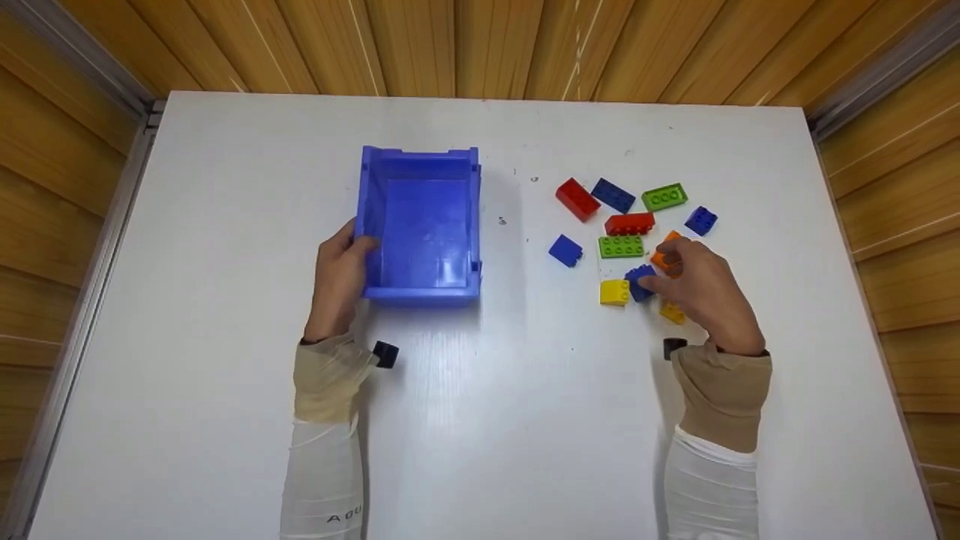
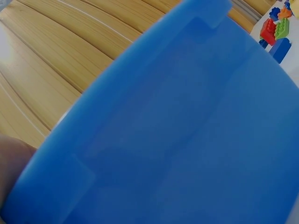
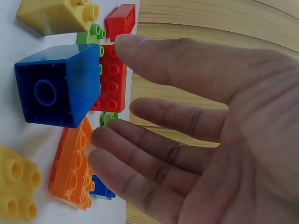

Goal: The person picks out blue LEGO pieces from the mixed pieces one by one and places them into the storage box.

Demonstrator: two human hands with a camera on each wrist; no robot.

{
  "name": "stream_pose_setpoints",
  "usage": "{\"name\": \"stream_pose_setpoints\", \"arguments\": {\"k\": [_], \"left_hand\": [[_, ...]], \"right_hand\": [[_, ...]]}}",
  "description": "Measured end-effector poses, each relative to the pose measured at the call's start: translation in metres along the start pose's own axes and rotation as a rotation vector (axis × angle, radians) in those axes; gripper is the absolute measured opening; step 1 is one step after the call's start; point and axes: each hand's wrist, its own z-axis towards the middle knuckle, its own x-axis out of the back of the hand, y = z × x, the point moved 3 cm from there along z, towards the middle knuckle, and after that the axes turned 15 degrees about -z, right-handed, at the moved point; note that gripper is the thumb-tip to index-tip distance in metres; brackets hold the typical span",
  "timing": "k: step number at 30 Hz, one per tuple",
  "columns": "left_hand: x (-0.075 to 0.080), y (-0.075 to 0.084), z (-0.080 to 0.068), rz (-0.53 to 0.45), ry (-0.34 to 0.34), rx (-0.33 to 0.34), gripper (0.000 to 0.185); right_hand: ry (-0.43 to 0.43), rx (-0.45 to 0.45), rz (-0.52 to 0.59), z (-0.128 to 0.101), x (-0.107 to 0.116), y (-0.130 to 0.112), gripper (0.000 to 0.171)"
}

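Observation:
My left hand [image 1: 337, 281] grips the left wall of a blue plastic bin [image 1: 421, 293], thumb over the rim and fingers outside. No bricks show inside it; its wall [image 2: 177, 121] fills most of the left wrist view. Over the toy bricks hovers my right hand [image 1: 709, 289], its thumb and fingers spread and nothing between them. Closest to it are a blue brick [image 3: 84, 86] standing on end, an orange brick [image 3: 70, 170] and a yellow one [image 3: 18, 182]. In the head view the thumb overlaps the blue brick's right side.
Farther back lie two red bricks [image 1: 577, 199], a dark blue brick [image 1: 613, 195], and green bricks [image 1: 664, 197]. Small blue bricks [image 1: 565, 250] sit at either side, with another yellow brick [image 1: 614, 292] in front. Wooden panels [image 1: 487, 49] border the white table [image 1: 510, 420].

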Motion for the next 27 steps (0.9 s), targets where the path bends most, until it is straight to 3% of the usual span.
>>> {"name": "stream_pose_setpoints", "arguments": {"k": [6, 27], "left_hand": [[-0.001, -0.001, 0.0, -0.01, -0.002, -0.019, 0.054], [-0.001, -0.001, -0.002, 0.011, 0.0, -0.016, 0.054]], "right_hand": [[-0.004, 0.002, -0.004, 0.002, -0.005, -0.002, 0.049], [-0.096, -0.019, -0.035, 0.011, -0.016, -0.001, 0.057]]}}
